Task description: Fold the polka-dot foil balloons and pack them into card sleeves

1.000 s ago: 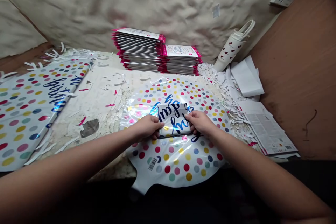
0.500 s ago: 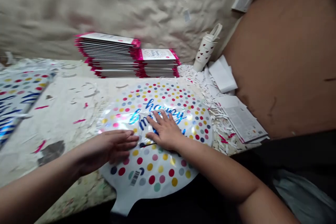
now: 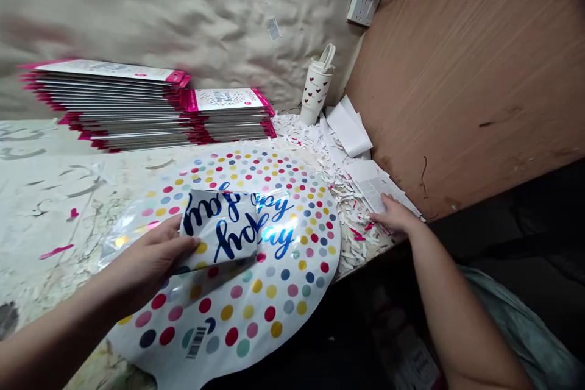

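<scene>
My left hand is closed on a folded foil balloon, thumb on top, holding it tilted above a flat one. The folded piece is silvery white with blue lettering. Beneath it lies the flat round foil balloon, printed with coloured dots, a barcode and a tail at the front edge. Out to the right, my right hand reaches the near edge of some printed card packets. Its thumb and fingers are spread apart at that edge, and some fingertips are hidden.
Two stacks of pink-edged packets stand against the draped back wall. A white tumbler with hearts is in the corner, beside folded white paper. Paper shreds litter the right side. A brown board bounds the right, with a power strip.
Both hands held the folded balloon, then my right palm lay flat on it. Now my left hand has lifted it, and my right hand has moved right to the card packets. The view turned right.
</scene>
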